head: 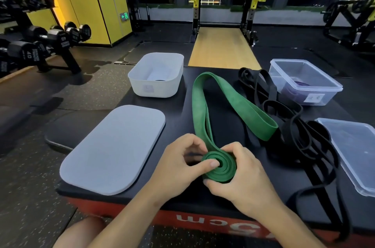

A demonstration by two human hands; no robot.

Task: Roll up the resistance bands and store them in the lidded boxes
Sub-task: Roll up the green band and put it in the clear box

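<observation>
At a gym bench (178, 122), a person's left hand (180, 163) and right hand (243, 176) grip a green resistance band (199, 110) near the front edge. The end they hold is wound into a tight coil (220, 166). The left thumb presses on the coil's centre with the fingers curled behind, and the right hand wraps around its right side. The unrolled length loops away across the bench. An open white box (156, 89) stands at the far left, with its grey lid (115, 150) lying flat in front. Tangled black bands (294, 126) lie just right of the green one. Beyond them an open clear box (294, 93) holds a purple band (300, 83), and its clear lid (357, 150) lies nearer.
</observation>
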